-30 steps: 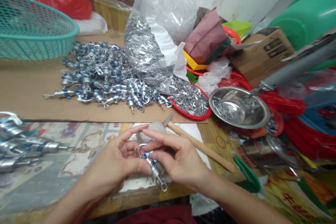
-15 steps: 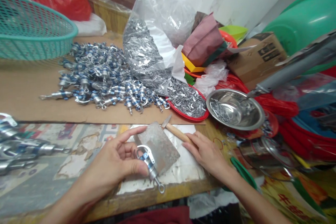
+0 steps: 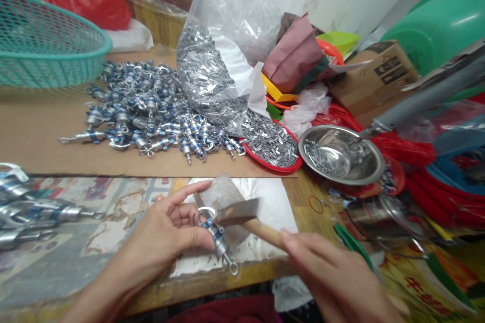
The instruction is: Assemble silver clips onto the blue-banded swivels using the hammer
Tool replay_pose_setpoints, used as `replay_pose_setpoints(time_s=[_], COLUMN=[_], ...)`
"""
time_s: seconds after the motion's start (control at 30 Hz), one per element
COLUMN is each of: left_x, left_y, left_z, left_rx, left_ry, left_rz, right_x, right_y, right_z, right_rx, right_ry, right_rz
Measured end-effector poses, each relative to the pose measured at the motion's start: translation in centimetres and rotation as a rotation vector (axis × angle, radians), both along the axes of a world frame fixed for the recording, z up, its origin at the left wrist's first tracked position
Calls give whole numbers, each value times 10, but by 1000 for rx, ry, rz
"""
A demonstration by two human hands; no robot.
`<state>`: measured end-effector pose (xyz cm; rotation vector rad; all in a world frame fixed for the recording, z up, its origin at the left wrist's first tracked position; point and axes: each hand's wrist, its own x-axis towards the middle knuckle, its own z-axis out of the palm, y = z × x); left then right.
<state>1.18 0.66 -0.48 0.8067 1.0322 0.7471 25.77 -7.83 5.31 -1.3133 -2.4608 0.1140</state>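
A: ok so what's different here? Start from the left.

B: Left edge of the frame, a few metal fittings (image 3: 26,207) sit in the same spot. The big pile (image 3: 147,106) up in the upper left hasn't budged either.

A: And the left hand (image 3: 178,227), left of centre?

B: Pretty much as it was: thumb and fingers pinching one blue-and-silver fitting (image 3: 220,242), ring end toward the bottom of the frame. That's the piece being worked on, just below centre, by the metal block (image 3: 224,189).

A: So the news is on the right?

B: Yep. Half a second ago the hammer (image 3: 263,232) was lying beside the block. Now its head is up over the block, close to the top of the fitting. Blurry, so can't tell if they're touching.

A: Right hand (image 3: 326,267)?

B: Lower right of centre, wrapped round the handle. A second ago it was on the fitting too. Imo the work's gone from two-handed fiddling to hammering.
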Motion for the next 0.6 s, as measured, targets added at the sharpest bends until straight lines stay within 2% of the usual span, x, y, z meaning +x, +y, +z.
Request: replay_pose_setpoints(time_s=[0.1,0.23,0.37,0.5,0.6], left_x=[1,2,2,3,4], left_y=[-1,-2,-1,-4,-9], left_z=[3,5,5,7,12], left_rx=[5,12,7,2,24], left_ry=[5,16,26,85,255], left_rz=[34,47,51,55,117], right_x=[1,0,-3,-3,6], right_y=[3,0,-1,17,41], right_z=[-7,-13,-18,-24,-35], right_rx=[-32,55,-75,-55,-200], right_ry=[-6,83,88,317,396], right_rz=[13,-36,3,-241,-400])
